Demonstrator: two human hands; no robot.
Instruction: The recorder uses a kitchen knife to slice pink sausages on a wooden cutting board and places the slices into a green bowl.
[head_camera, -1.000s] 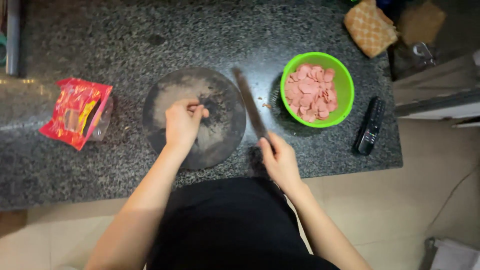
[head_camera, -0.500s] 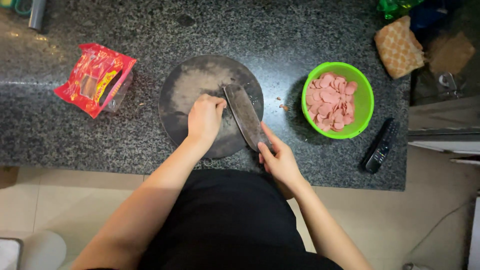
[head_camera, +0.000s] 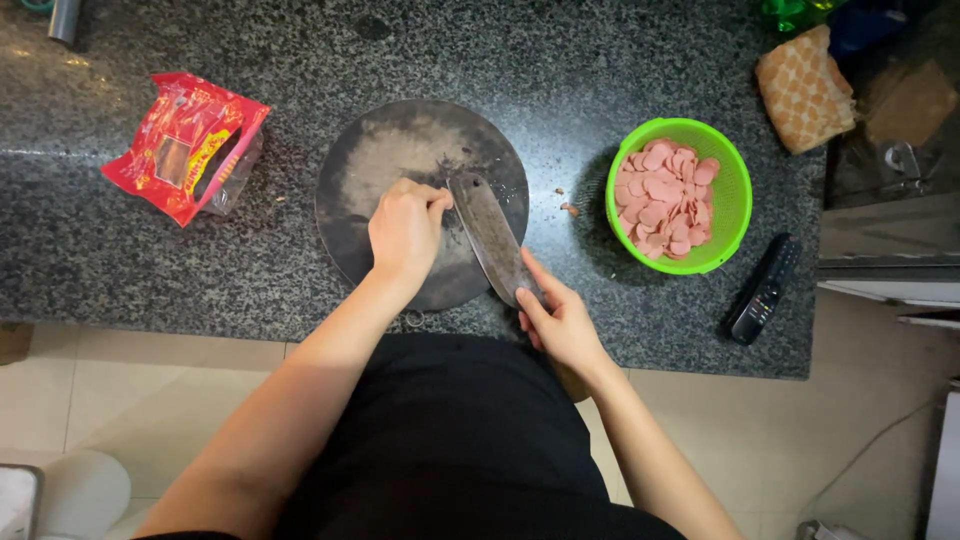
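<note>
Presently a cleaver (head_camera: 490, 235) is grasped at its handle by the right hand (head_camera: 560, 320), blade laid flat on the round board (head_camera: 380, 160); the blade is touched by the clenched left hand (head_camera: 405, 230).

A dark speckled granite countertop (head_camera: 620, 60) fills the upper part of the view, its polished surface catching a soft sheen of light near the left edge. Below its front edge lies a floor of pale beige tiles (head_camera: 150, 390) with thin grout lines. At the right, a light-coloured cabinet or shelf unit (head_camera: 890, 240) stands just beside the counter's end.
</note>
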